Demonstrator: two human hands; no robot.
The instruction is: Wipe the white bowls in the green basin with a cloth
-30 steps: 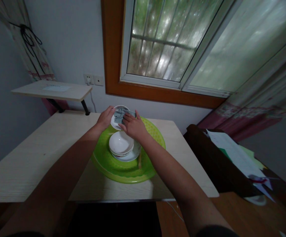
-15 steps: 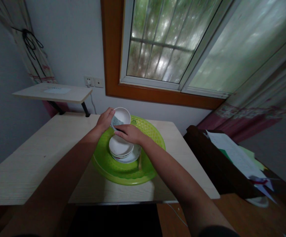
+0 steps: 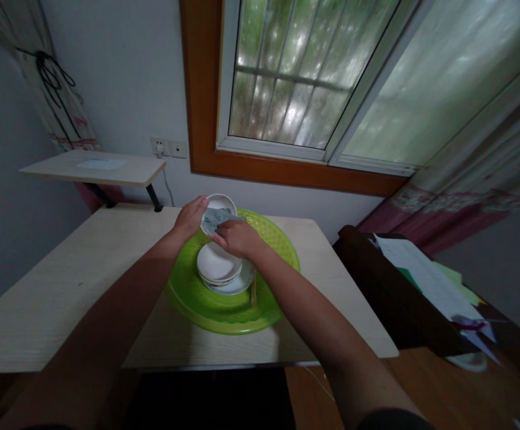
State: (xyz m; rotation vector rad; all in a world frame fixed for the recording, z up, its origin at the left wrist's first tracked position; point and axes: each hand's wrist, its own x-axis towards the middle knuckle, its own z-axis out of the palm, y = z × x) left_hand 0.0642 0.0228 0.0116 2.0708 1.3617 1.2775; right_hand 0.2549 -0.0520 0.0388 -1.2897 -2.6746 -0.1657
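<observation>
My left hand (image 3: 191, 218) grips a white bowl (image 3: 220, 200) by its left rim, with the inside tilted toward me above the far edge of a green basin (image 3: 233, 328). A grey-blue cloth (image 3: 216, 218) lies against the inside of this bowl. My right hand (image 3: 237, 237) has its fingers closed on the cloth at the bowl's lower right side. Just below, in the basin, sits a stack of white bowls (image 3: 218, 261) on a white plate (image 3: 237, 285). Wooden chopsticks (image 3: 253, 292) lie to the right of the plate.
The basin stands on a pale wooden table (image 3: 121, 257). A small raised shelf (image 3: 94, 168) is at the back left, with a paper on it. Beyond the table's right edge, papers (image 3: 425, 275) lie on a dark brown piece of furniture. A window (image 3: 296, 77) is behind.
My right hand has moved with the cloth from flat over the bowl's inside, down toward its near rim, then slightly right. My left hand keeps its hold on the bowl.
</observation>
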